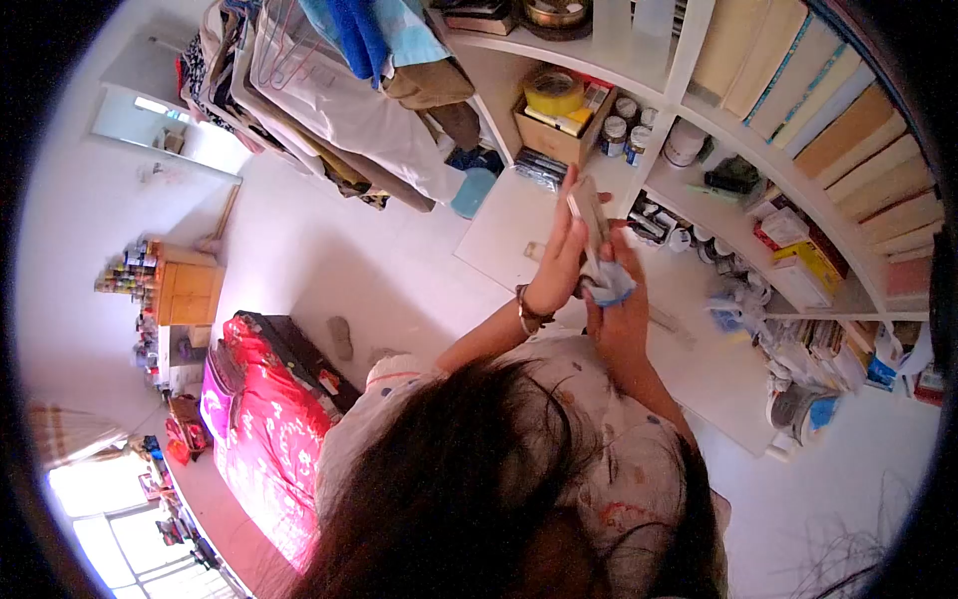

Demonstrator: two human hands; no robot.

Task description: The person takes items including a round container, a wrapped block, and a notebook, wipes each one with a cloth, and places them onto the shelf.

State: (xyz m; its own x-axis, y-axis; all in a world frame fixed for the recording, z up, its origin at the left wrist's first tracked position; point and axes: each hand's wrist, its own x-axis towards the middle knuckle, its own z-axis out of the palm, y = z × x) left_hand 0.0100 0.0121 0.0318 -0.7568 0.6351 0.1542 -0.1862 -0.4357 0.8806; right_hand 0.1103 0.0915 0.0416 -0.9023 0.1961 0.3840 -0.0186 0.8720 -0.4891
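Now, with the white tabletop (504,225) ahead, my left hand (561,262) holds a pale block (588,212), fingers almost straight along it; my right hand (624,319), fingers curled, grips a bluish cloth (612,286) at its near end. Loose hold, hard push: it could slip. Block's flat, slim; cloth's crumpled, blurred.

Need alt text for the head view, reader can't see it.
A thin pale object sits between a person's left hand and right hand, the right holding bunched blue-and-white material. White shelves with books and jars fill the upper right; clothes hang upper left, above a red patterned cover.
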